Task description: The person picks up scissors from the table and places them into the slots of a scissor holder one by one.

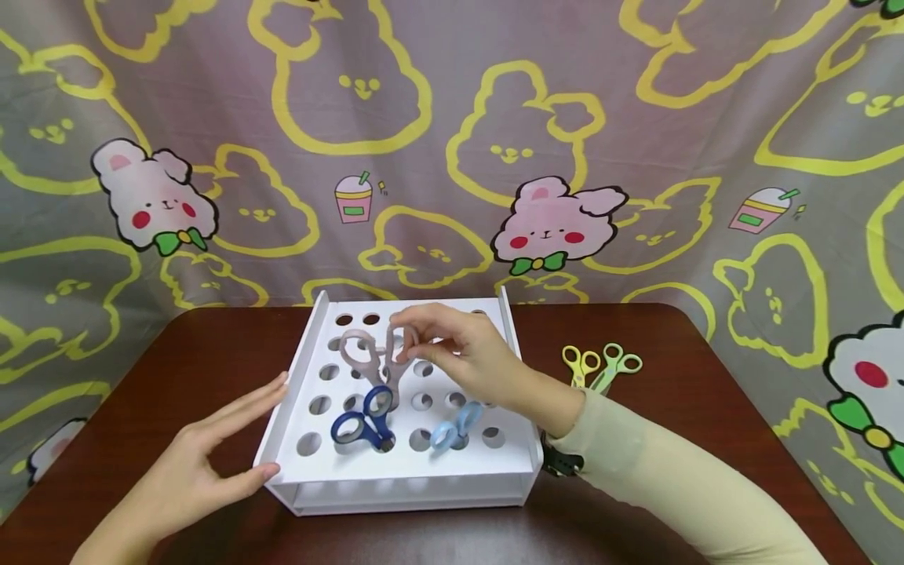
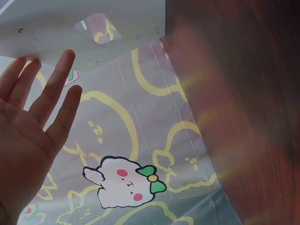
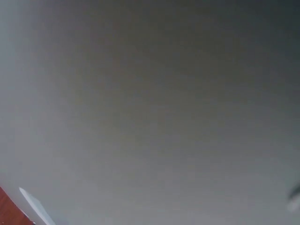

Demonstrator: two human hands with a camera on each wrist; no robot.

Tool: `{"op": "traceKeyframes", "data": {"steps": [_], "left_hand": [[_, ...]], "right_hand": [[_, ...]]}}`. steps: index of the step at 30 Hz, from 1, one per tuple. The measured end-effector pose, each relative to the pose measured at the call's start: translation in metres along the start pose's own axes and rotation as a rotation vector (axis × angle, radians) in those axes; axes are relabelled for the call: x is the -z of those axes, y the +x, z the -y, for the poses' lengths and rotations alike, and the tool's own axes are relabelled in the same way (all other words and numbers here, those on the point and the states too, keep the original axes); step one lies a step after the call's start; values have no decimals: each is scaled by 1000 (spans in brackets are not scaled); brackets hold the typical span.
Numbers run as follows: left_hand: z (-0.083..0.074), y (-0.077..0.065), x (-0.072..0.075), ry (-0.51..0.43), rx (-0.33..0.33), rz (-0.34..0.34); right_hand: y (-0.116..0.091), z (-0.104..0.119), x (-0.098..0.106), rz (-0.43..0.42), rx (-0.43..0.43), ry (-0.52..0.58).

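A bunny-patterned curtain (image 1: 438,118) hangs across the back and sides, from 9 through 12 to 3 o'clock. Below it spreads the dark red-brown table (image 1: 219,337), bearing a white rack (image 1: 395,467) with rows of round holes. A pale sleeve (image 1: 671,463) comes in from 5 o'clock. Seen from the rack's middle, the left hand (image 1: 201,471) lies at 8 o'clock, spread wide, fingers nearly straight and fingertips at the rack's side wall. The right hand (image 1: 466,345), at 1 o'clock, pinches a handle of the mauve scissors (image 1: 393,386), which are upright over the board just toward 11 o'clock; whether their tips sit in a hole is hidden. Dark blue scissors (image 1: 381,428) stand tilted in a front-row hole at 7 o'clock. At 3 o'clock, beyond the rack, green scissors (image 1: 605,378) lie on the table, partly behind the sleeve. Light blue scissors (image 1: 457,431) lean in a front-row hole at 5 o'clock. Yellow scissors (image 1: 579,369) lie just beside the green pair, on its 9 o'clock side.
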State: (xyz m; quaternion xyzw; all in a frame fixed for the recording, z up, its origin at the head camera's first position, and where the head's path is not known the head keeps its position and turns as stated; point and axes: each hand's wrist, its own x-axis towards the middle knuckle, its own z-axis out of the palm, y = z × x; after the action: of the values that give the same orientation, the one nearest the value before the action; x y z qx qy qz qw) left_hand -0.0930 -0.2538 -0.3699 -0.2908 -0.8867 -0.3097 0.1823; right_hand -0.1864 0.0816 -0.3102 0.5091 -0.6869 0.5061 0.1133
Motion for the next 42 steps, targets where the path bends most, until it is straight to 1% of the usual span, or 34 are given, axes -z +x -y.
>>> {"op": "traceKeyframes", "data": {"steps": [5,8,15,22,28,29,32,35,39,42], "left_hand": [[0,-1,0,-3,3,8],[1,0,0,-2,2,4],[1,-1,-1,-5,4,-6],[1,-2,-1,-9,2,-3],[-1,-2,0,-1,56,11],[-1,-2,0,0,65,12],[-1,-2,0,-2,55,9],[-1,-2,0,-8,35,3],[-1,-1,0,-9,16,-2],[0,-1,0,-6,18,-3]], "right_hand": [[0,3,3,39,76,-38],[1,3,4,49,82,-45],[2,-1,7,39,-49,-24],[-2,-3,11,80,-115,-55],[-7,-2,17,81,-214,-77],[-8,-3,18,76,-220,-79],[-11,-4,24,57,-222,-98],[-15,-6,32,33,-206,-123],[-26,-8,47,-1,-197,-143],[-37,-9,59,-16,-206,-151]]}}
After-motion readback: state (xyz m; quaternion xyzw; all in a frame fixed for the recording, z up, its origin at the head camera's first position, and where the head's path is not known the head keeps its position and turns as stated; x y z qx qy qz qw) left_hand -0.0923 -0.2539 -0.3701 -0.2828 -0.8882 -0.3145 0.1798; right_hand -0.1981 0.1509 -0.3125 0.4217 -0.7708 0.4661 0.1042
